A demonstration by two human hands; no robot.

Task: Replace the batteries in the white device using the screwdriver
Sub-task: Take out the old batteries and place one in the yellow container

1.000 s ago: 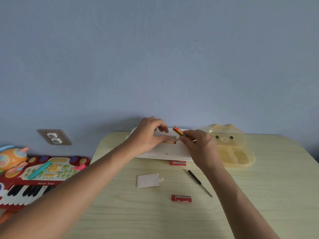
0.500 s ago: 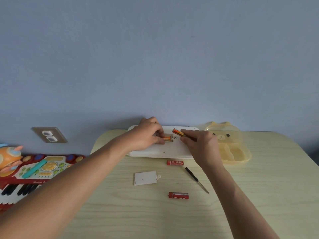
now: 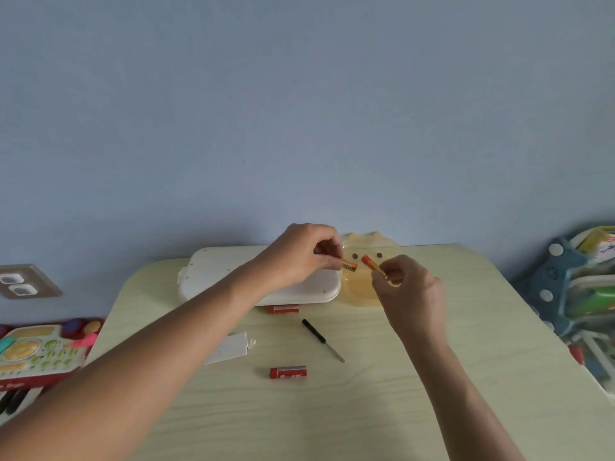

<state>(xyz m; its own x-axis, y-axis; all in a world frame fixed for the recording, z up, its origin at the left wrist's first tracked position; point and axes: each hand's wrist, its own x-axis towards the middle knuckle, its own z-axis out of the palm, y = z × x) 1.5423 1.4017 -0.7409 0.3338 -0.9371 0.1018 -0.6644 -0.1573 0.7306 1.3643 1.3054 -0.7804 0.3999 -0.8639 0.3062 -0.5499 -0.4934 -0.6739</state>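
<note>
Each grip pinching an orange battery, left hand and right hand now beyond white device

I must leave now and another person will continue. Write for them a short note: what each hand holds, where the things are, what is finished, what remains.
Left hand: pinches an orange battery above the right end of the white device.
Right hand: pinches a second orange battery over the yellow bear-face container.
On the table: screwdriver, white cover, two red batteries, one near you, one at the device's front edge.
Done: cover is off.
Left: put aside the orange batteries, fit the red ones, screw the cover on.
</note>
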